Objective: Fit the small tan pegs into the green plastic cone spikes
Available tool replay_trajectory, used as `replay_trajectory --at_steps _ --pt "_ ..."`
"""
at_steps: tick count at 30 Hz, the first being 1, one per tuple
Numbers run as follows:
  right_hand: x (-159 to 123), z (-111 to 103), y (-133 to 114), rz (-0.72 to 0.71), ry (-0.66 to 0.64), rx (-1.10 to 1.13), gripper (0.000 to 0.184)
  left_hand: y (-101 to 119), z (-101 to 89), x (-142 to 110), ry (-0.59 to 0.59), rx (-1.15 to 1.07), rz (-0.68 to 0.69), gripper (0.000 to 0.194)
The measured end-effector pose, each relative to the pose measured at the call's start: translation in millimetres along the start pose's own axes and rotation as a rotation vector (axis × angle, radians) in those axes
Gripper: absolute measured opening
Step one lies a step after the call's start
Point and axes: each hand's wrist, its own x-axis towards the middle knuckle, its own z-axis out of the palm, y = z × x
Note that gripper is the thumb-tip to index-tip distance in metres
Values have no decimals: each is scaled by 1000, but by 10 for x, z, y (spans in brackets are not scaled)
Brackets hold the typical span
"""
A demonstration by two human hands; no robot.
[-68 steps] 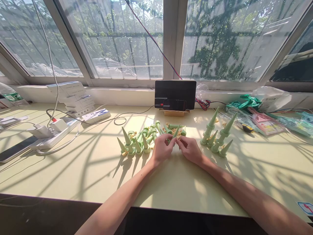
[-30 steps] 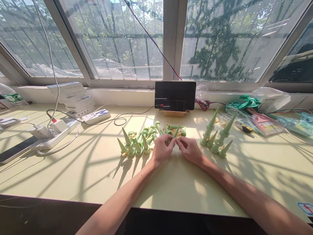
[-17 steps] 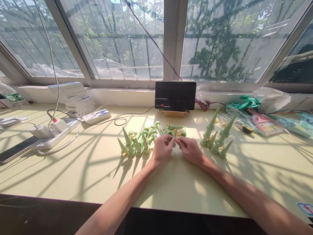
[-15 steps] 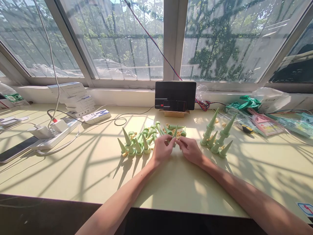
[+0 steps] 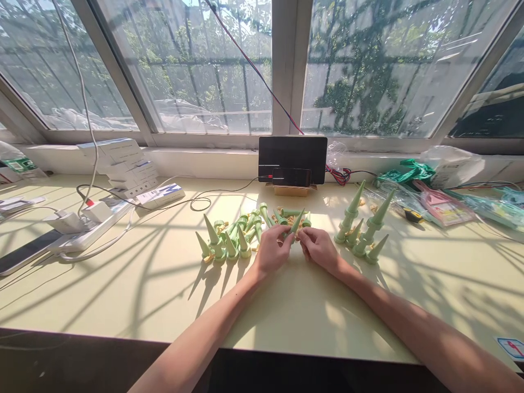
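Observation:
My left hand [image 5: 272, 252] and my right hand [image 5: 317, 249] meet at the middle of the pale yellow table [image 5: 123, 284]. Between their fingertips they pinch a green cone-shaped spike [image 5: 295, 223] that points up and to the right. Just behind lies a loose pile of green spikes [image 5: 262, 216] mixed with small tan pieces. Several spikes stand upright in a group [image 5: 223, 243] to the left of my left hand. Another group of upright, stacked spikes [image 5: 364, 226] stands to the right of my right hand.
A dark screen with a phone on a small stand [image 5: 292, 164] sits at the back under the window. A white power strip with cables [image 5: 88, 221] and a phone [image 5: 24, 252] lie at the left. Boxes [image 5: 123, 164] sit back left, plastic bags [image 5: 442, 191] back right.
The held spike has tilted further to the right between my fingers. Both hands stay in nearly the same place.

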Motion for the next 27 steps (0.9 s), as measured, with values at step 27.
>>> replay_trajectory --at_steps 27 --pt "-10 -16 -19 -40 60 -3 36 -45 37 7 23 -24 0 27"
